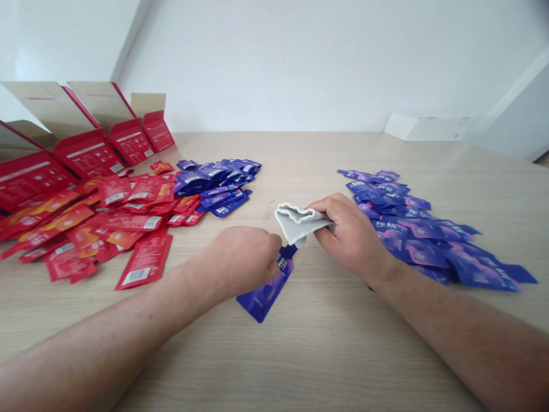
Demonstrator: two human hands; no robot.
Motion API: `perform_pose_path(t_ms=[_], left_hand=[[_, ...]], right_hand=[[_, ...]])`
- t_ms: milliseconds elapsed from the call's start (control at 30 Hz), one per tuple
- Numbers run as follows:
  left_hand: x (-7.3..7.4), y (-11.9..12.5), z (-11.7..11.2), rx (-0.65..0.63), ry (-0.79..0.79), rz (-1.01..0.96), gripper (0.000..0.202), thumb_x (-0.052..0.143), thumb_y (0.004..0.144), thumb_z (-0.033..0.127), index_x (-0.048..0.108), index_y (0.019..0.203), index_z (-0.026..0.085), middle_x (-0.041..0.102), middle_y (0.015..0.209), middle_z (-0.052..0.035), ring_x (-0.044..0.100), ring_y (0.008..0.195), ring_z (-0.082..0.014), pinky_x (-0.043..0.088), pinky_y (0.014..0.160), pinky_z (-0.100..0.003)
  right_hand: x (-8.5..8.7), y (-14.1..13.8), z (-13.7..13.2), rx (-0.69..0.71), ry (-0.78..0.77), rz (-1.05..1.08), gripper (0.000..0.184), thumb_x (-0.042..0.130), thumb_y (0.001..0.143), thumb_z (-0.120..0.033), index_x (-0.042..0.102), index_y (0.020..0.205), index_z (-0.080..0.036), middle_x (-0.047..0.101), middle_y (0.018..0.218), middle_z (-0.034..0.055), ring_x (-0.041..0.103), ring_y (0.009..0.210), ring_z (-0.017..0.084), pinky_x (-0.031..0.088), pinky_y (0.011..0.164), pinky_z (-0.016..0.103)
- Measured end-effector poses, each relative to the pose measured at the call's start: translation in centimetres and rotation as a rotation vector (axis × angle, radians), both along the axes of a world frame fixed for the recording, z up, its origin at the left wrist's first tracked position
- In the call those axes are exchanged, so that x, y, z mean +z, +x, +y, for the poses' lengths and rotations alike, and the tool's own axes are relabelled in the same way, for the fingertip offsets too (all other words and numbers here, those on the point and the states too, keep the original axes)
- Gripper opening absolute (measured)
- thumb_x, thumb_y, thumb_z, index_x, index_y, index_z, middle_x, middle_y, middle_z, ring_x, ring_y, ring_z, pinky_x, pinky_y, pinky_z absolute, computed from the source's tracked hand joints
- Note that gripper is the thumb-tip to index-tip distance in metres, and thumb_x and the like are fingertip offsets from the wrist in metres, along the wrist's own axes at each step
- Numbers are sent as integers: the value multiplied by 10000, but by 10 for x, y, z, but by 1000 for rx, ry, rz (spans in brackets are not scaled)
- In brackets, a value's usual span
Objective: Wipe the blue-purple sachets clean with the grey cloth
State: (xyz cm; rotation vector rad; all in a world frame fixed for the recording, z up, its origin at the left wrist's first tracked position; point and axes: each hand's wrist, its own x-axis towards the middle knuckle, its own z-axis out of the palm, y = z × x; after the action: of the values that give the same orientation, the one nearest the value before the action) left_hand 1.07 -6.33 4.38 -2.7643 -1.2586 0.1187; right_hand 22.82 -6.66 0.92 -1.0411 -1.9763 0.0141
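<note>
My left hand [242,257] is closed round the upper part of a blue-purple sachet [268,289], which angles down toward me over the wooden table [300,355]. My right hand [349,234] is closed on a folded grey cloth [295,222], held against the top end of that sachet. A spread of loose blue-purple sachets [429,234] lies just right of my right hand.
A stacked pile of blue sachets [217,183] lies left of centre, with a heap of red sachets [98,223] beside it. Open red cartons [81,149] stand at the back left. A white box [422,127] sits at the far edge by the wall.
</note>
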Motion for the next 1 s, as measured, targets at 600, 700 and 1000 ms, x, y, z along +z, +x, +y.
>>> perform_pose_path(t_ms=[600, 700, 1000], left_hand=[[-19, 7, -20, -120, 123, 0, 127, 476, 847, 127, 589, 870, 181, 635, 752, -53, 625, 669, -205, 445, 549, -288], [-30, 12, -17, -133, 1, -3, 119, 475, 877, 211, 591, 862, 186, 650, 778, -45, 635, 685, -203, 461, 569, -292], [-26, -4, 4, 229, 36, -39, 611, 475, 793, 697, 554, 1160, 215, 646, 1009, -117, 637, 891, -295, 473, 679, -357]], right_hand=[[1, 3, 1, -42, 32, 0, 317, 576, 768, -18, 620, 1010, -218, 624, 937, 32, 575, 920, 202, 463, 834, 336], [-1, 3, 2, -41, 30, 4, 321, 584, 764, -12, 619, 1010, -216, 622, 937, 32, 576, 920, 198, 464, 835, 330], [0, 3, 1, -11, 13, 9, 326, 581, 767, -7, 622, 1013, -217, 617, 929, 24, 577, 925, 193, 465, 849, 331]])
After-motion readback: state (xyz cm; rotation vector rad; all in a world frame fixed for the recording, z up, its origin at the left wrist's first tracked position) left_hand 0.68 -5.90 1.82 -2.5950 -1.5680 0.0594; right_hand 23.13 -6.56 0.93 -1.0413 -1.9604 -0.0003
